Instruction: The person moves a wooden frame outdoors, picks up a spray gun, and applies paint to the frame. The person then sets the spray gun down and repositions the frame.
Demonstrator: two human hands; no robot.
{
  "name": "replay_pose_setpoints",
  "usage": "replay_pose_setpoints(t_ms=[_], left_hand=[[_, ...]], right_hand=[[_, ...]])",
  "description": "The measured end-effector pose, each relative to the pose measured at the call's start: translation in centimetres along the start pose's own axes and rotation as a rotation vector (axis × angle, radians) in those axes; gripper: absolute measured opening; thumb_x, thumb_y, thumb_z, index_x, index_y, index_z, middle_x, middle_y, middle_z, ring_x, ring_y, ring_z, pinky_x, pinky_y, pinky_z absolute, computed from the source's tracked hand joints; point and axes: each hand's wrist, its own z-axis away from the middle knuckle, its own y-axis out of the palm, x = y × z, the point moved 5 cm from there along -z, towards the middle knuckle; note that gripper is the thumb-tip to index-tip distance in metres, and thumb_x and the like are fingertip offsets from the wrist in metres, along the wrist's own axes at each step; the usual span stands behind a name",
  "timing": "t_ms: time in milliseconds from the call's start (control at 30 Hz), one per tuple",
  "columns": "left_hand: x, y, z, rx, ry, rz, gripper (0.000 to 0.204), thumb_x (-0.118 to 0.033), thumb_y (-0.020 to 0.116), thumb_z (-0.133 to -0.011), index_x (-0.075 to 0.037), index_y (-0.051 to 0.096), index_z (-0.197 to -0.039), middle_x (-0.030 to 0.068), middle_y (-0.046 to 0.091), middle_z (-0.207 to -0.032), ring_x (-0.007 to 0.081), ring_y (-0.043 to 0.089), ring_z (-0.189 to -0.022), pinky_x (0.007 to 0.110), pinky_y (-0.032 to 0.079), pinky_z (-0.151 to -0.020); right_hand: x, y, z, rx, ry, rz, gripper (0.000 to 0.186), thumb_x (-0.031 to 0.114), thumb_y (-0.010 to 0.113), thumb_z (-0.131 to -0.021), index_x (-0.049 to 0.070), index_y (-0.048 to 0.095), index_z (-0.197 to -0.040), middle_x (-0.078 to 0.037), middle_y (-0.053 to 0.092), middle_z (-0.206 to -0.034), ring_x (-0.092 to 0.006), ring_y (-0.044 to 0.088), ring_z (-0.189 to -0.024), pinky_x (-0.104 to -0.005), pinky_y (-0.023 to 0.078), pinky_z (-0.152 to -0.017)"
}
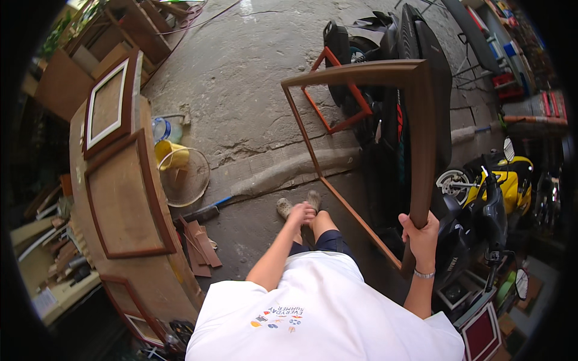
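Note:
My right hand (421, 234) is closed round the right side of a large brown wooden frame (419, 144), which is raised at an angle in front of a dark scooter (439, 237). Its thin lower rail slants down toward my right hand. My left hand (301, 212) hangs over my legs and shoes, fingers loosely bent, with nothing visible in it. Beyond the brown frame, an orange-red frame (350, 123) rests against the scooter.
A long board (84, 204) with several framed panels stands at the left, beside wood scraps (198, 246), a yellow container (174, 153) and a round fan guard. A yellow motorbike (512, 189) and stacked frames (478, 334) are at the right. Cracked concrete floor (229, 84) lies ahead.

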Motion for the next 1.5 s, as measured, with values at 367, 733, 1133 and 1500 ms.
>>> replay_pose_setpoints(t_ms=[367, 733, 1133, 1500], left_hand=[[-32.2, 0.3, -20.4, -0.194, 0.367, -0.298, 0.036, -0.046, 0.055, -0.1, -0.011, 0.061, -0.106, 0.0028, 0.069, -0.1, 0.0153, 0.064, -0.087, 0.035, 0.049, -0.076], [-44.5, 27.4, -42.6, 0.001, 0.347, -0.132, 0.074, -0.046, 0.074, -0.088, 0.001, 0.047, -0.138, 0.0107, 0.061, -0.118, 0.0199, 0.06, -0.107, 0.034, 0.049, -0.086], [-43.9, 10.0, -38.1, -0.708, 0.489, 0.263, 0.026, -0.025, 0.072, -0.092, -0.002, 0.06, -0.091, 0.0007, 0.05, -0.059, 0.0139, 0.048, -0.044, 0.032, 0.039, -0.04], [-58.3, -12.1, -13.1, -0.729, 0.783, -0.121, 0.027, -0.026, 0.067, -0.097, -0.011, 0.051, -0.08, -0.0057, 0.04, -0.057, 0.0072, 0.035, -0.041, 0.027, 0.027, -0.037]], right_hand=[[-7.1, -2.0, -9.9, -0.016, 0.374, 0.296, 0.033, 0.016, 0.082, -0.081, -0.003, 0.056, -0.077, -0.007, 0.05, -0.056, -0.0062, 0.041, -0.056, -0.0293, 0.035, -0.049], [-13.5, -4.5, -16.5, 0.042, 0.73, 0.454, 0.029, 0.02, 0.08, -0.08, -0.003, 0.063, -0.087, -0.019, 0.061, -0.069, -0.0387, 0.061, -0.064, -0.0386, 0.047, -0.06], [-3.1, -3.3, -22.5, 0.186, 0.699, 0.552, 0.033, 0.017, 0.081, -0.075, -0.004, 0.069, -0.097, -0.019, 0.069, -0.078, -0.0252, 0.068, -0.068, -0.0336, 0.051, -0.067], [8.5, 7.4, -35.7, 0.221, 0.145, 0.75, 0.044, 0.038, 0.079, -0.081, -0.002, 0.061, -0.082, -0.025, 0.062, -0.073, -0.0439, 0.062, -0.073, -0.0469, 0.049, -0.065]])
